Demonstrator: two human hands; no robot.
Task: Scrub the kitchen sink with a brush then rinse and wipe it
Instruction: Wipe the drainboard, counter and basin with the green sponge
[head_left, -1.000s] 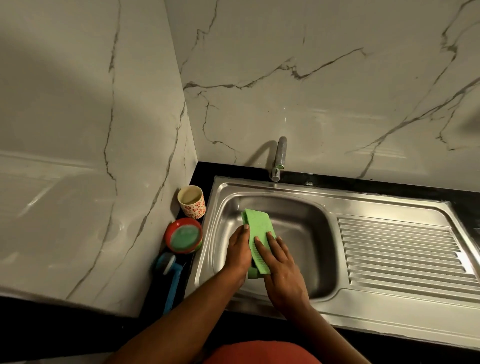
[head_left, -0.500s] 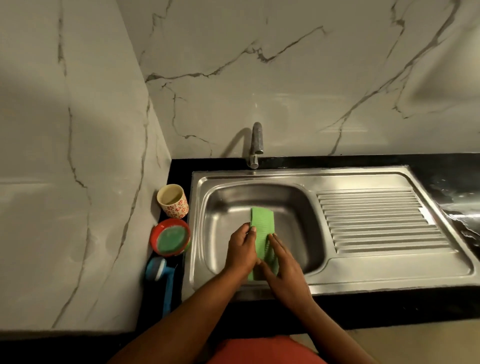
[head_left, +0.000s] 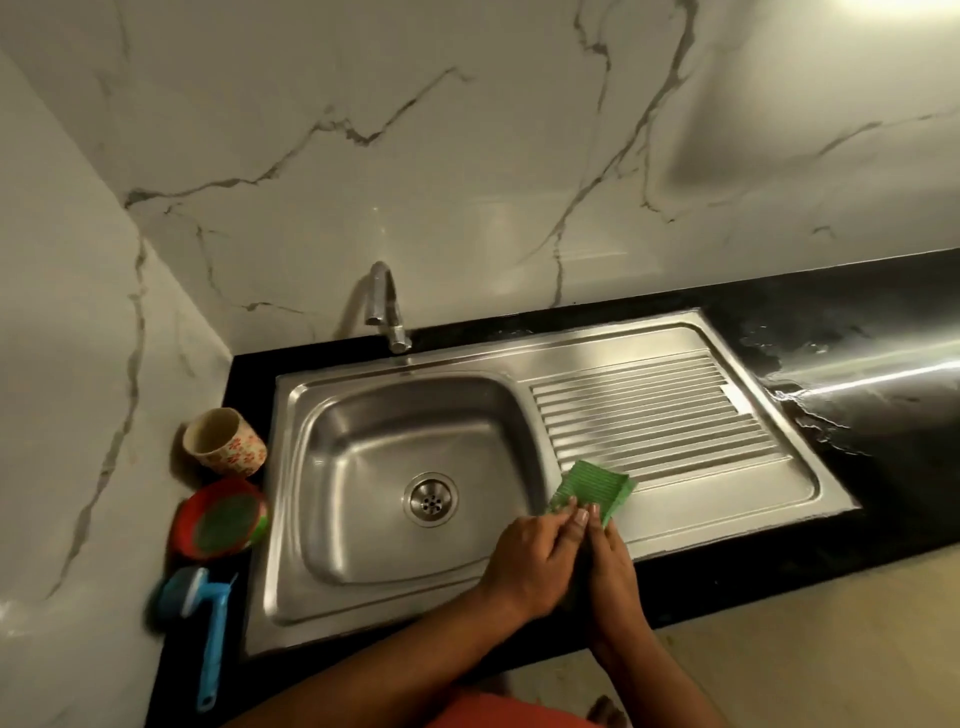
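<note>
Holding green cloth (head_left: 592, 486) at sink drainboard (head_left: 649, 410)

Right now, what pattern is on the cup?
Small red-orange flowers on the cream cup; head view.
</note>
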